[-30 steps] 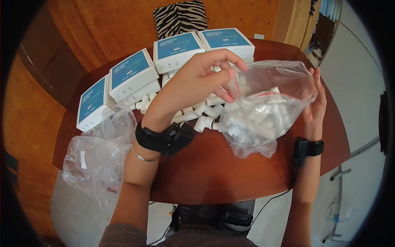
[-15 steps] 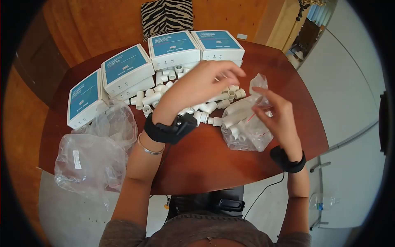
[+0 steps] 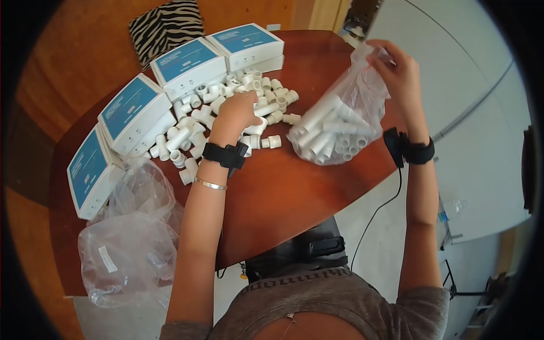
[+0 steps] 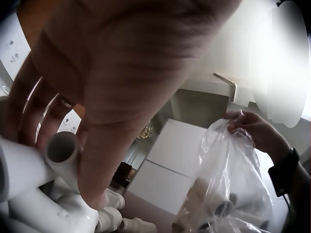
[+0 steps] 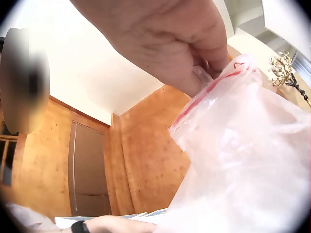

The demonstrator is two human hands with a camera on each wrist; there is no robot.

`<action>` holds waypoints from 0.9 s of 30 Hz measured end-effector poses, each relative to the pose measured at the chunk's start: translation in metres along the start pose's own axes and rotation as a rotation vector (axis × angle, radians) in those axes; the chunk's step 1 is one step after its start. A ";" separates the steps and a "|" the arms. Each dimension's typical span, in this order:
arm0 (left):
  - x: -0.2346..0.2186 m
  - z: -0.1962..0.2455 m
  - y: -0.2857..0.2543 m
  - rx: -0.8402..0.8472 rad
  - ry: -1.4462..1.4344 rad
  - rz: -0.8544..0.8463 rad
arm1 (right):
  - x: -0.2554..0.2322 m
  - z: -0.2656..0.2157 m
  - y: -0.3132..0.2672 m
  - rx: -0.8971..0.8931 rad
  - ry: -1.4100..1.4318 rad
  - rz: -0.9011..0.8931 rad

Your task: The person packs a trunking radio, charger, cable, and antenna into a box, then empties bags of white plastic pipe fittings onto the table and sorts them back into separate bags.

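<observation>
My right hand (image 3: 399, 73) pinches the upper edge of a clear zip bag (image 3: 371, 71), holding its top up. The bag's red zip line shows close up in the right wrist view. Several straight white pipes (image 3: 328, 136) fill its lower part. My left hand (image 3: 233, 118) is at the pile of white pipe fittings (image 3: 198, 116), palm down. In the left wrist view, a short white pipe (image 4: 64, 155) lies between that hand's thumb and fingers; I cannot tell whether they grip it. Fittings partly hide the fingertips there.
White and blue boxes (image 3: 190, 65) stand in an arc behind and left of the pile. Crumpled clear bags (image 3: 130, 249) hang over the table's left front edge. A zebra-patterned chair back (image 3: 164, 31) is beyond the brown table (image 3: 272, 198). A cable (image 3: 371, 218) trails from the right wrist.
The left hand has dropped from above the pile onto it. The right hand first let go of the bag, and now holds its rim, pulled up to the right. The head view has turned.
</observation>
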State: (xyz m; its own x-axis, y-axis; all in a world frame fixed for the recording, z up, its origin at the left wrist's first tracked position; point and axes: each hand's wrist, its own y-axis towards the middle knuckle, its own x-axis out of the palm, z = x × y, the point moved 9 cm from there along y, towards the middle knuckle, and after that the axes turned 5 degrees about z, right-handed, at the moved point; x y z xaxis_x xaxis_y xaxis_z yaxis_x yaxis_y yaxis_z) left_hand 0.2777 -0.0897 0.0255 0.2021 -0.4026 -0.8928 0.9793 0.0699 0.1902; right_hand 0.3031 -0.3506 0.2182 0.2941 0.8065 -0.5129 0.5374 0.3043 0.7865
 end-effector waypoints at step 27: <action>-0.112 0.119 -0.043 0.377 -0.635 0.601 | 0.043 -0.044 -0.029 0.023 0.464 -0.184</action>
State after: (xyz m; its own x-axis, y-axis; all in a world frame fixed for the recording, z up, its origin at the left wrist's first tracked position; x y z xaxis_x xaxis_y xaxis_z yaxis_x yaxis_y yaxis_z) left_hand 0.2117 -0.1562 0.1657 0.5162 -0.8237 -0.2349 0.6222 0.1721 0.7637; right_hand 0.2653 -0.3021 0.1884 -0.1872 0.8826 -0.4313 0.5657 0.4558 0.6872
